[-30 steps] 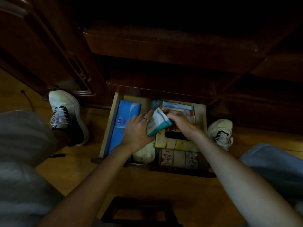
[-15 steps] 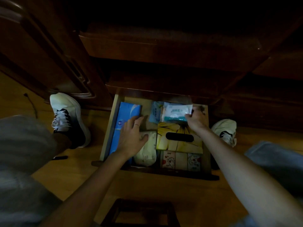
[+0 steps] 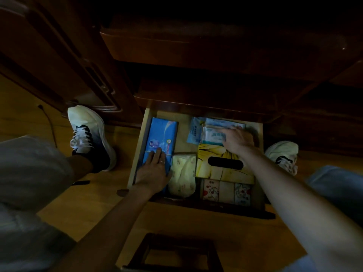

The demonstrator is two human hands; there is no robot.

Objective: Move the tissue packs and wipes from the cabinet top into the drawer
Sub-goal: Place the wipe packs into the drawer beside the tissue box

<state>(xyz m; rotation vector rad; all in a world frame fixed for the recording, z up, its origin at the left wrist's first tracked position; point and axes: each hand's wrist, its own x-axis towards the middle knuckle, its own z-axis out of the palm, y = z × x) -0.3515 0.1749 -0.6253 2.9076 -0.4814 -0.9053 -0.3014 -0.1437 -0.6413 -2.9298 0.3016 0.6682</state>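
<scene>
A: Step? Right hand (image 3: 236, 139) lies flat, fingers spread on the wipes pack (image 3: 213, 135) behind the yellow tissue box (image 3: 220, 157), inside the drawer (image 3: 258, 134).
B: Left hand (image 3: 153, 169) open on the blue pack (image 3: 162, 134), left of that box. Next, probably: lift off, fetch more.

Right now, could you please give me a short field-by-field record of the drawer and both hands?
drawer: pulled open, wooden, nearly full
left side: long blue tissue pack, lying flat
left hand: flat on the blue pack's near end
middle front: pale yellow soft pack
right middle: yellow tissue box with dark oval slot
right front: cartoon-print packs
right back: white and teal wipes pack
right hand: palm down on the wipes pack, pressing or placing it
</scene>
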